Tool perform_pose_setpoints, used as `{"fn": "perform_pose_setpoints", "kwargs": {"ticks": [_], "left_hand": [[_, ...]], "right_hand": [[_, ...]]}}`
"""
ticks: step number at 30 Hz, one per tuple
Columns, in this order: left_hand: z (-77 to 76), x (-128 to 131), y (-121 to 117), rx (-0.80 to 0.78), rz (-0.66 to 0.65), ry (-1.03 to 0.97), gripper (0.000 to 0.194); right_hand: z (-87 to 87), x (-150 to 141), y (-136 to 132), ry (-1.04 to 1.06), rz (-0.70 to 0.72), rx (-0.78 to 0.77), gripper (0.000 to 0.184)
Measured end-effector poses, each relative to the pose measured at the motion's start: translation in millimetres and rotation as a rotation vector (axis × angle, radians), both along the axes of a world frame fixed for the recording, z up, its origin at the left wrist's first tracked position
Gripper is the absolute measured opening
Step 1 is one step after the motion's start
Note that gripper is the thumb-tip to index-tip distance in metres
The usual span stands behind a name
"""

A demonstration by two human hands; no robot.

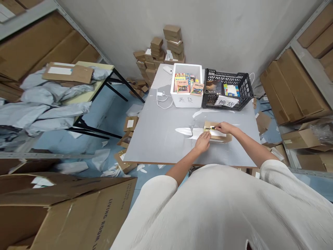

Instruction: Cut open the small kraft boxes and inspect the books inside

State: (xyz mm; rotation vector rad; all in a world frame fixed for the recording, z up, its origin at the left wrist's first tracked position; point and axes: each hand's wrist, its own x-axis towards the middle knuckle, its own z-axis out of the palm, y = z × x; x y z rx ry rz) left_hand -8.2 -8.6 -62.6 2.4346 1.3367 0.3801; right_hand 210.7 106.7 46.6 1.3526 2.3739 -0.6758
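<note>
A brown cardboard box (225, 139) with clear tape and a white label lies on the grey table (153, 139), in front of my body. My left hand (203, 141) rests on the box's left end, fingers stretched out over the taped edge. In my right hand (223, 127) is a utility knife (212, 128) with a dark handle, held low across the top of the box. Its tip is at the tape near my left fingertips. A torn white paper sheet (183, 131) lies to the left, reaching up to the box.
Behind stand a white foam box (187, 101) with books and a black plastic crate (241, 100) with books. A white cable and charger (160, 94) lie at the table's left. Stacked cartons (173, 41) line the wall; grey parcels (47, 93) cover a side table.
</note>
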Motion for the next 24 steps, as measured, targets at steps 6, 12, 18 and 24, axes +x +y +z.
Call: {"fn": "perform_pose_setpoints", "kwargs": {"ticks": [6,12,18,24], "left_hand": [[-0.6,0,0,0.017,-0.010,0.016,0.070],[1.3,6,-2,0.028,0.052,0.037,0.058],[3.9,13,-2,0.026,0.112,0.076,0.048],[6.0,14,4,0.003,0.137,0.124,0.046]], "right_hand": [[4.0,-6,-2,-0.052,0.036,0.046,0.038],[9.6,-12,0,-0.108,0.042,0.027,0.041],[14.6,-10,-2,-0.144,0.000,0.016,0.040],[18.1,-9,-10,-0.151,-0.034,0.028,0.040]]}}
